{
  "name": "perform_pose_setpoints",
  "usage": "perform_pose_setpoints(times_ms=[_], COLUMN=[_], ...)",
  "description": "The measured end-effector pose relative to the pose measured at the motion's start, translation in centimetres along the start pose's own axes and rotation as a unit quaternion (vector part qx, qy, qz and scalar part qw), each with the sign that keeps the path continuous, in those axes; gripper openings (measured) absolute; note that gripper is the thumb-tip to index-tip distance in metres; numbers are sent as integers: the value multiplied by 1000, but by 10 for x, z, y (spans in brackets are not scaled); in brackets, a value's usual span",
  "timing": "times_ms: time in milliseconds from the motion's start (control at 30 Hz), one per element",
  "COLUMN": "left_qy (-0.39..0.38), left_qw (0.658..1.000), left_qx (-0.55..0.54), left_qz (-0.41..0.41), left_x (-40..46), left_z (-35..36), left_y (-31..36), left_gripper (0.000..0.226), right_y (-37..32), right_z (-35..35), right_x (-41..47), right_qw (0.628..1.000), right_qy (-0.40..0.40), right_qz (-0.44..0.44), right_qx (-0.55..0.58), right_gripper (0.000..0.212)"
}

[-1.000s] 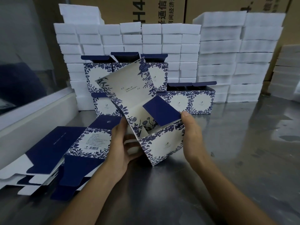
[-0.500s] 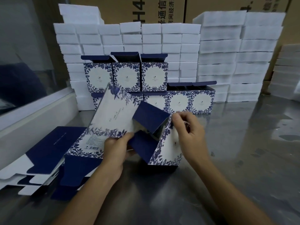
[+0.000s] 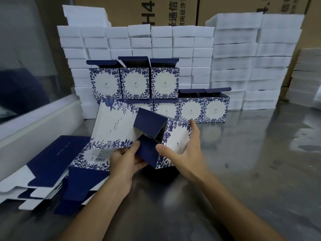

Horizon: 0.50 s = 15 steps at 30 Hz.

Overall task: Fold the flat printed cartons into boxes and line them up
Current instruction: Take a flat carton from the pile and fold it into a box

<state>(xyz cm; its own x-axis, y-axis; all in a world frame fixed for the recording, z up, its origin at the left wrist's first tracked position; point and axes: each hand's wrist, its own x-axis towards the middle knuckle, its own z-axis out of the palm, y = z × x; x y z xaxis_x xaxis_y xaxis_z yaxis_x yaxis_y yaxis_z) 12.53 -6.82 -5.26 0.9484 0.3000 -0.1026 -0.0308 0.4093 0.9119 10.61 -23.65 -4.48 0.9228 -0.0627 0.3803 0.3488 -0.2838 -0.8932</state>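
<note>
A half-folded blue-and-white floral carton (image 3: pixel 118 131) lies on its side on the metal table, its open end with dark blue flaps facing me. My left hand (image 3: pixel 125 160) grips the lower blue flap from the left, thumb on top. My right hand (image 3: pixel 184 145) clasps the carton's right printed wall, thumb at the front edge and fingers over the far top edge. Behind stand finished boxes (image 3: pixel 134 83) with lids up, three stacked over a lower row (image 3: pixel 203 109). A pile of flat cartons (image 3: pixel 57 164) lies at my left.
Stacks of white foam blocks (image 3: pixel 234 63) form a wall behind the boxes, with brown shipping cartons (image 3: pixel 156 9) above them. A white ledge (image 3: pixel 34 126) runs along the left. Bare shiny metal table (image 3: pixel 251 162) spreads to the right and front.
The carton was tipped down from upright onto its side. My right hand shifted from pinching the top flap to clasping the right wall. My left hand moved onto the lower blue flap.
</note>
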Motion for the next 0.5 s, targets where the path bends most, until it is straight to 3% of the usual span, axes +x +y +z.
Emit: perform_pose_setpoints(times_ms=[133,367,500], left_qy=[-54,-62,-138], left_qw=[997,994,983], left_qx=[50,93,120], left_qz=[-39,0,23], left_x=[-12,-15,-20], left_z=[10,10,11], left_y=[-1,-5,-3], left_gripper=[30,32,26], right_y=[1,4,5], right_z=[3,6,4], right_x=[1,1,4], right_qw=[999,998,995], right_qy=[29,45,70], right_qz=[19,28,53], right_qx=[24,28,55], right_gripper=[134,133,127])
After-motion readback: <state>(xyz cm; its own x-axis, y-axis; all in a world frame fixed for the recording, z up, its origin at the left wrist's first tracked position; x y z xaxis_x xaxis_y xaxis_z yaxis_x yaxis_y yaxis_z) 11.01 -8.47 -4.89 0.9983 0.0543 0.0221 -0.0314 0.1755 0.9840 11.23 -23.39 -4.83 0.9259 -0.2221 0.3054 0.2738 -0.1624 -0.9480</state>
